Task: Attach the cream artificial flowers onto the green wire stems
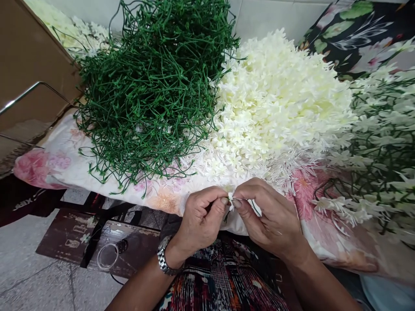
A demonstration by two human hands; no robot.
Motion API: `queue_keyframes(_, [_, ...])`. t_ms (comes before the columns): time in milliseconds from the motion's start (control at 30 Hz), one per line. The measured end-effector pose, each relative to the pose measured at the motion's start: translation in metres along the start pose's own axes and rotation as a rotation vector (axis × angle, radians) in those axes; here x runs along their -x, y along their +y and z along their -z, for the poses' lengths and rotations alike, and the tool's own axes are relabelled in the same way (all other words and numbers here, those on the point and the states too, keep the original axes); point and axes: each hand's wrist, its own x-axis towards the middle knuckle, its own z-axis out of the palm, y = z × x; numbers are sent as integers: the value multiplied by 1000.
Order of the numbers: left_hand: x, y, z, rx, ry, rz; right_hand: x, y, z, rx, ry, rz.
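Close to my lap, both hands meet at a small white artificial flower (pixel 231 200). My left hand (pixel 205 211), with a metal watch on its wrist, pinches beside the flower's left side; a bit of green shows at the fingertips, probably a stem, mostly hidden. Thumb and forefinger of my right hand (pixel 266 211) are pressed together at the flower's right side, with a thin white strand between them. Beyond my hands lie a heap of green plastic stems (pixel 155 95) and a large pile of cream-white flower heads (pixel 279 90).
A floral cloth (pixel 113 183) covers the work surface. Stemmed white flowers (pixel 379 147) are heaped at the right. White stringy pieces (pixel 292 164) lie before the pile. A cardboard box (pixel 35 56) stands at left; below are brown cardboard (pixel 129 242) and a clear ring (pixel 108 256).
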Motion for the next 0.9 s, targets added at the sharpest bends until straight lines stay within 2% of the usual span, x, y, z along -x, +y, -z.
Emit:
queue_keyframes(600, [1, -2, -1, -107, 88, -19, 1, 1, -22, -1, 84, 15])
queue_keyframes(800, [2, -7, 4, 62, 51, 63, -3, -1, -8, -41, 16, -60])
queue_keyframes(900, [3, -8, 4, 105, 91, 51, -5, -3, 3, -25, -20, -91])
